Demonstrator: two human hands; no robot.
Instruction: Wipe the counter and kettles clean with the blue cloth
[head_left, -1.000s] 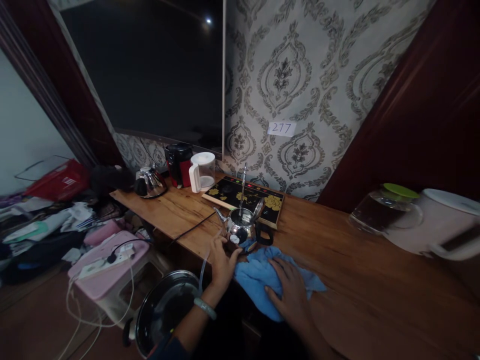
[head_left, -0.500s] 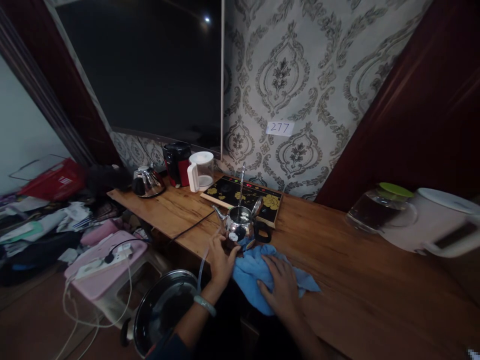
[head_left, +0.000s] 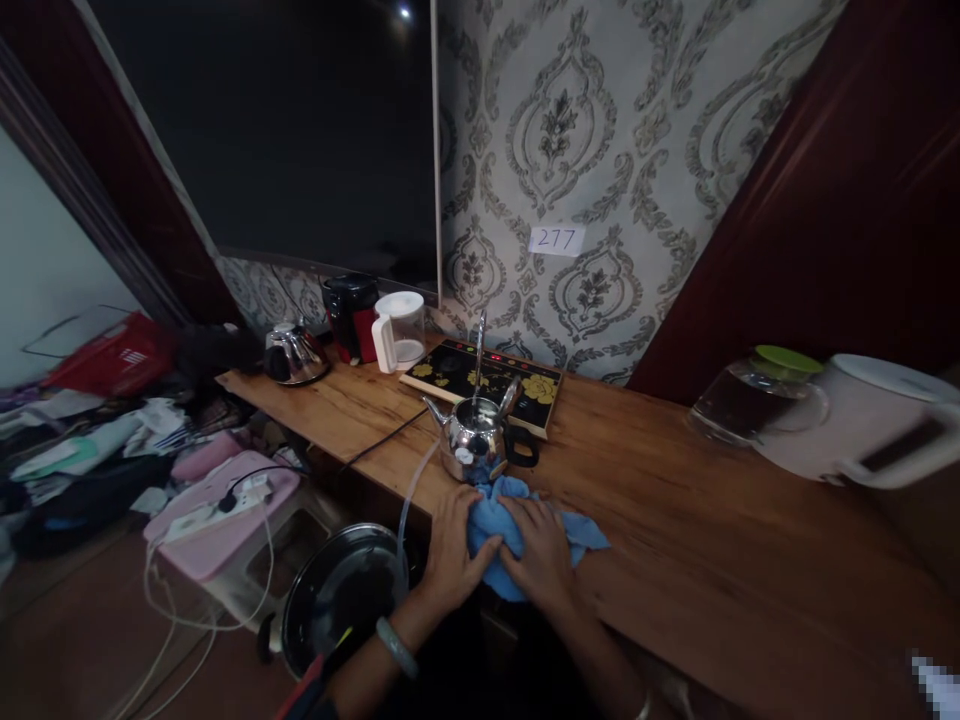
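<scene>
My left hand (head_left: 453, 546) and my right hand (head_left: 543, 548) are both closed on a bunched blue cloth (head_left: 491, 516) at the table's front edge. The left fingers lie along the cloth's left side, while the right hand grips it from above; one loose corner spreads to the right. Just beyond the cloth stands a shiny metal teapot (head_left: 466, 448), lidless, its spout to the left and black handle to the right. The teapot mirrors the blue of the cloth. A thin curved metal spout (head_left: 480, 350) rises behind the teapot's opening, from a black panel with gold flowers (head_left: 536, 388).
Behind are a metal kettle (head_left: 294, 356), a black and red appliance (head_left: 351, 318) and a clear jug (head_left: 407, 335). At right stand a green-lidded glass pot (head_left: 739, 405) and a white pitcher (head_left: 814, 430). Below left, a clear hose (head_left: 406, 510) hangs into a black pan (head_left: 300, 610).
My left hand has left the teapot's side and come down onto the cloth. The cloth and my right hand have shifted slightly left, and the view has tilted a little.
</scene>
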